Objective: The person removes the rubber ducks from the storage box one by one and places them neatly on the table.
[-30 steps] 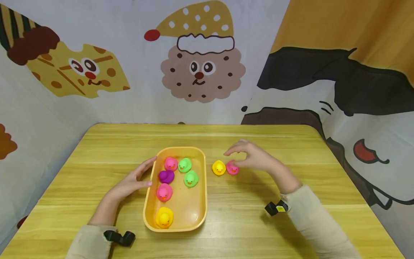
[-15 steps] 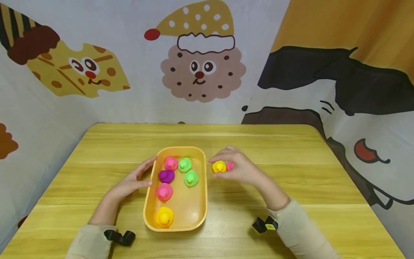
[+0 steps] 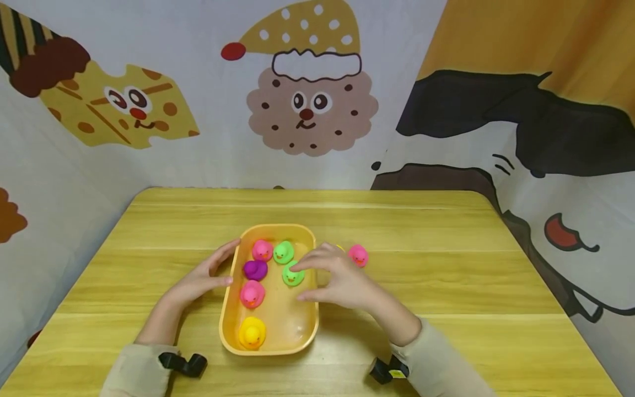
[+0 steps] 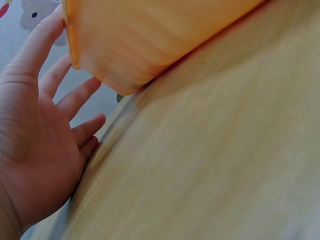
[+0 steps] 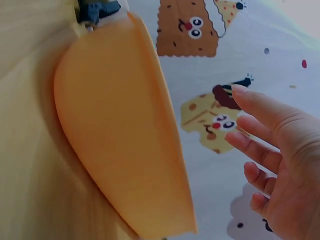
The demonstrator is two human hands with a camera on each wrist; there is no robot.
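Note:
An orange-yellow plastic tray [image 3: 285,351] stands on the table with several toy ducks inside. My left hand [image 3: 200,281] rests its thumb and fingertips against the tray's left side, fingers spread. Over the tray's right rim reaches my right hand [image 3: 342,278], thumb and fingers parted, holding nothing. Its fingertips overlap the lower green duck [image 3: 291,277] in the head view; whether they touch it I cannot tell. The other ducks inside are a second green duck [image 3: 283,252], two pink ducks [image 3: 252,294], a purple duck [image 3: 255,270] and a yellow duck [image 3: 252,333].
Right of the tray, a pink duck [image 3: 358,256] sits on the wooden table [image 3: 446,248]. A yellow duck [image 3: 340,247] beside it is mostly hidden behind the right hand. A cartoon-printed curtain [image 3: 198,171] hangs behind the table's back edge.
My right hand has moved left, from above the pink duck past the yellow duck outside to over the tray. The left hand, tray and ducks have not visibly moved.

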